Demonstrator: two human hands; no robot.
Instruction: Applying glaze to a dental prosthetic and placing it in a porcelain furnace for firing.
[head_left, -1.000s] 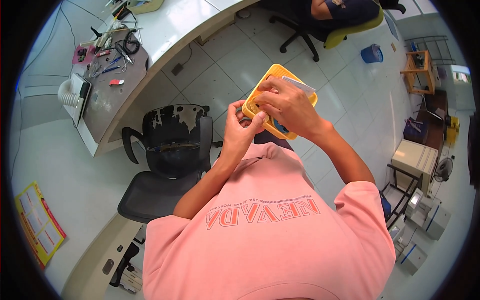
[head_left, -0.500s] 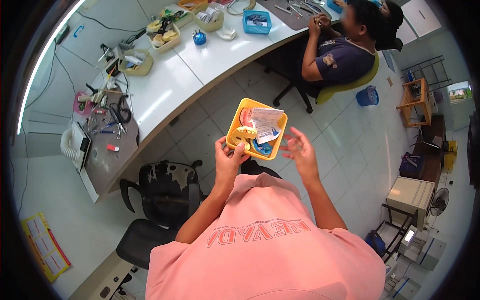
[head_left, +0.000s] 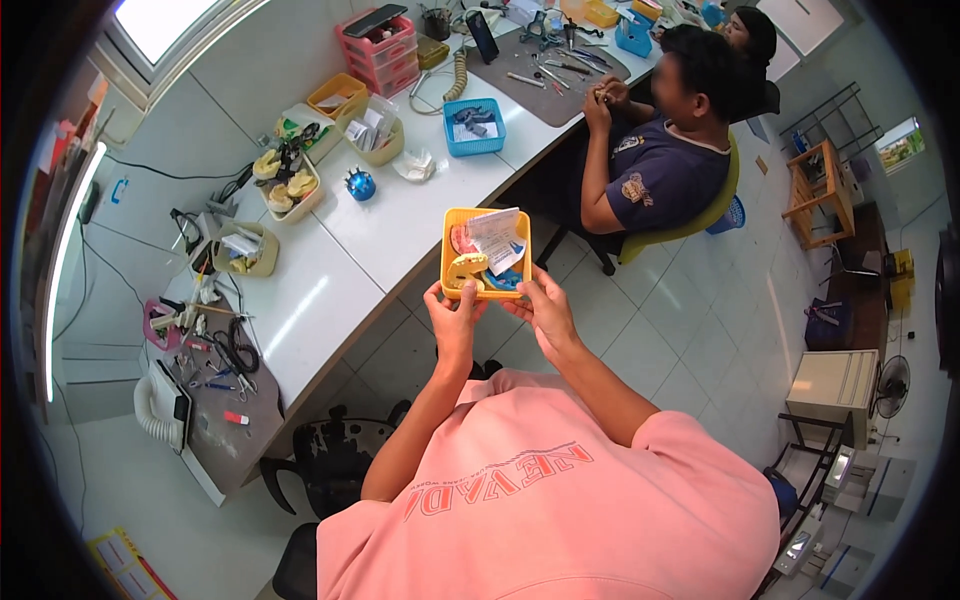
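Both hands hold a small yellow plastic basket (head_left: 447, 232) out in front of me, close to the edge of the white workbench. My left hand (head_left: 455, 318) grips its near left corner, thumb over the rim. My right hand (head_left: 546, 308) grips the near right corner. Inside the basket lie a pale yellow dental cast (head_left: 466, 268), a pink dental piece (head_left: 461, 239) behind it, a blue piece (head_left: 505, 280) at the right, and a folded printed paper slip (head_left: 497, 238) leaning over them.
The white workbench (head_left: 345, 235) carries a blue basket (head_left: 474, 127), a round blue object (head_left: 360, 184) and cream tubs (head_left: 256, 250). A co-worker (head_left: 670, 150) sits at the bench, handling something small. A worn black chair (head_left: 335, 465) stands at my left; floor tiles (head_left: 640, 330) lie right.
My right hand, apart from the basket before, has closed on its right corner. The basket now sits further left and nearer the bench, and my view has shifted.
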